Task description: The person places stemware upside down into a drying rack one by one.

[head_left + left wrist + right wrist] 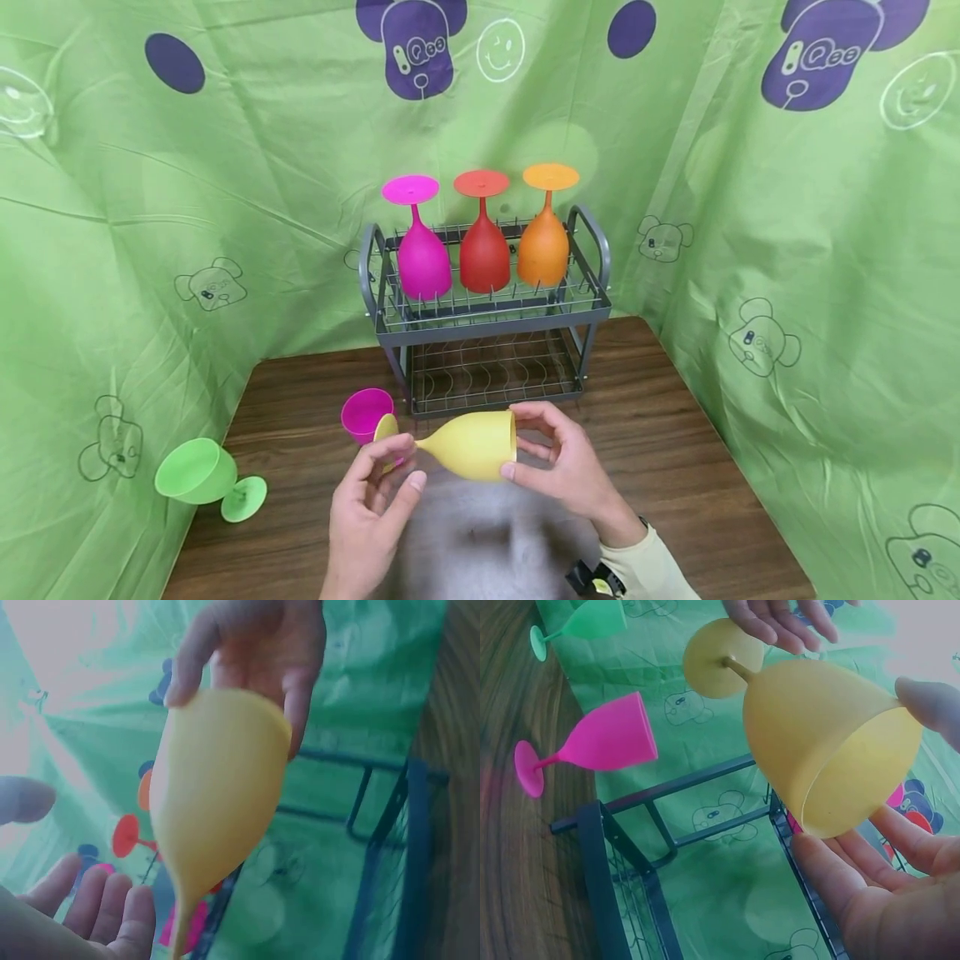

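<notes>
Thumb and fingers of the right hand (566, 467) pinch the rim of a yellow, plastic-looking goblet (472, 447) over the wood-grain tabletop (660, 450), before the near edge of the grey metal rack (495, 327); the left hand (363, 512) spreads loosely beside the stem. Mid-air handling seems the current step; the next move calls for steadiness.

Just past the fingers of my left hand (370, 508), the pink glass (366, 412) has its lower part mostly hidden behind them and the foot of the yellow glass (472, 446), whose rim my right hand (566, 467) grips. From my left wrist, that yellow foot is cut off below the grip. From my right wrist, the top edge crops my left hand. Nearer me than the grip, a pale patch (480, 537) is blurred, perhaps a reflection.
</notes>
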### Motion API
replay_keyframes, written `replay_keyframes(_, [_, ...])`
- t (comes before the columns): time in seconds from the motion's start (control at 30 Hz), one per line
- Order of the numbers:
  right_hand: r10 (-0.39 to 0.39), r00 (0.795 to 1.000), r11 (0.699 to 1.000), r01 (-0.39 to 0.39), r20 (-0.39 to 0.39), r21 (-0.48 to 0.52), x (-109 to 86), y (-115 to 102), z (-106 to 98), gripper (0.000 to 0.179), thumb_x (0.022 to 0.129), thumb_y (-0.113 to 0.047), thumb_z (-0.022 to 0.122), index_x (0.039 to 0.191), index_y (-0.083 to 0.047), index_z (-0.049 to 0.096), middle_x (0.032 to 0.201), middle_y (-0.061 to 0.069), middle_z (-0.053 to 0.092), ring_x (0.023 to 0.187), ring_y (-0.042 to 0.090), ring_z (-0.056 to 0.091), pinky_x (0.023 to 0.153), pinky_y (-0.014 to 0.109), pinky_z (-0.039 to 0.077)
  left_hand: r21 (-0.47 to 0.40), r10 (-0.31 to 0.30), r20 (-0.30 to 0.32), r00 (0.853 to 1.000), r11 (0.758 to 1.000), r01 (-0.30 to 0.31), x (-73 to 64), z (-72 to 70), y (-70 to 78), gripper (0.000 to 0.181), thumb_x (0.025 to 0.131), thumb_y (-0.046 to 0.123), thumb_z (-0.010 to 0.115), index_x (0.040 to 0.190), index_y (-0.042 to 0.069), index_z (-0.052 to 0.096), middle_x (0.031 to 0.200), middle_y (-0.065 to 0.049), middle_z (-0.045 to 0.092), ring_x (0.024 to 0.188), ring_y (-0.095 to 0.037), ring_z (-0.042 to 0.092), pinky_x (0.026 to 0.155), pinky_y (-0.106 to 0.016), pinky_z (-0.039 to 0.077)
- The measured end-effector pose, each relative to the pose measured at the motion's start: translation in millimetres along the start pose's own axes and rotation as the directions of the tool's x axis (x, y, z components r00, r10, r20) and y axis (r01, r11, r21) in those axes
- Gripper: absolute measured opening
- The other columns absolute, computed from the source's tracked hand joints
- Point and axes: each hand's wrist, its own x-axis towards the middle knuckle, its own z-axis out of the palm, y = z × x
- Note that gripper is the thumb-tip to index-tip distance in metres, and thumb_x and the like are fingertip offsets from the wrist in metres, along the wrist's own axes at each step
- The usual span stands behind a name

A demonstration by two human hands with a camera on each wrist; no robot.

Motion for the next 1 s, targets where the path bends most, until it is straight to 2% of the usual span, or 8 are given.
replay_keyframes(0.1, [-0.020,0.999,1.000,0.020,-0.025,0.008,1.3,-1,-3,0.062,0.083,0.003,0.084,0.139,0.001,0.057,0.135,0.023,0.061,0.122,0.021,0.066,0.102,0.035,0.061,-0.126,-0.055,-0.043,0.998,0.991,0.049,-4.3,7.0,-3.8,0.036,0.092,-0.020,0.062,0.127,-0.016,0.057,0.123,-0.015,0.068,0.116,-0.019,0.070,0.103,-0.030,0.060])
replay_keyframes(0.2, [-0.024,0.998,0.999,0.025,-0.054,0.024,1.7,-3,-5,0.061,0.083,0.005,0.083,0.138,0.002,0.057,0.135,0.023,0.060,0.122,0.020,0.066,0.101,0.036,0.061,-0.214,-0.123,-0.049,0.991,0.971,0.110,-9.8,16.8,-7.7,0.034,0.094,-0.019,0.059,0.128,-0.018,0.054,0.121,-0.013,0.067,0.113,-0.018,0.069,0.101,-0.033,0.061])
replay_keyframes(0.33, [-0.028,0.996,0.998,0.032,-0.085,0.053,0.0,-3,-5,0.060,0.083,0.006,0.083,0.137,0.001,0.057,0.136,0.021,0.060,0.122,0.020,0.066,0.100,0.036,0.062,-0.262,-0.218,-0.026,0.976,0.943,0.204,-15.4,32.3,-12.3,0.042,0.096,-0.015,0.059,0.137,-0.013,0.048,0.128,-0.015,0.060,0.117,-0.022,0.066,0.101,-0.035,0.062])
replay_keyframes(0.4, [-0.037,0.995,0.997,0.042,-0.088,0.062,-1.2,-2,-3,0.060,0.084,0.006,0.082,0.138,0.002,0.056,0.136,0.020,0.060,0.122,0.021,0.066,0.099,0.036,0.062,-0.282,-0.246,-0.020,0.969,0.931,0.231,-15.6,39.3,-14.6,0.047,0.098,-0.012,0.059,0.142,-0.009,0.044,0.133,-0.017,0.056,0.120,-0.023,0.064,0.102,-0.036,0.061])
replay_keyframes(0.53, [-0.026,0.995,0.995,0.035,-0.093,0.092,-3.8,-2,3,0.062,0.084,0.005,0.082,0.139,0.001,0.054,0.137,0.014,0.060,0.122,0.019,0.065,0.099,0.036,0.062,-0.372,-0.265,-0.017,0.964,0.897,0.240,-11.7,47.7,-17.4,0.050,0.102,-0.006,0.057,0.148,-0.002,0.038,0.138,-0.017,0.052,0.126,-0.023,0.062,0.105,-0.039,0.060])
replay_keyframes(0.73, [-0.057,0.996,0.982,0.069,-0.071,0.175,-6.8,1,11,0.061,0.085,0.008,0.079,0.139,0.007,0.051,0.136,0.014,0.059,0.123,0.020,0.064,0.099,0.036,0.062,-0.505,-0.265,0.018,0.964,0.830,0.237,-2.2,48.1,-21.9,0.049,0.105,-0.003,0.051,0.151,-0.002,0.034,0.138,-0.015,0.052,0.126,-0.020,0.061,0.104,-0.042,0.060])
replay_keyframes(0.83, [-0.078,0.996,0.974,0.088,-0.053,0.210,-8.1,4,17,0.061,0.085,0.010,0.078,0.139,0.008,0.049,0.138,0.017,0.057,0.123,0.021,0.064,0.098,0.038,0.063,-0.514,-0.300,0.024,0.954,0.815,0.269,-1.0,46.6,-23.2,0.050,0.105,-0.002,0.054,0.150,-0.001,0.034,0.136,-0.014,0.053,0.121,-0.019,0.063,0.101,-0.040,0.062])
replay_keyframes(1.0, [-0.101,0.993,0.960,0.112,-0.055,0.259,-10.8,8,23,0.062,0.085,0.013,0.076,0.139,0.011,0.047,0.137,0.018,0.056,0.123,0.020,0.064,0.096,0.041,0.064,-0.512,-0.346,0.011,0.938,0.804,0.303,-0.7,45.2,-24.2,0.052,0.104,-0.003,0.056,0.151,-0.001,0.036,0.135,-0.014,0.054,0.119,-0.017,0.064,0.101,-0.039,0.062])
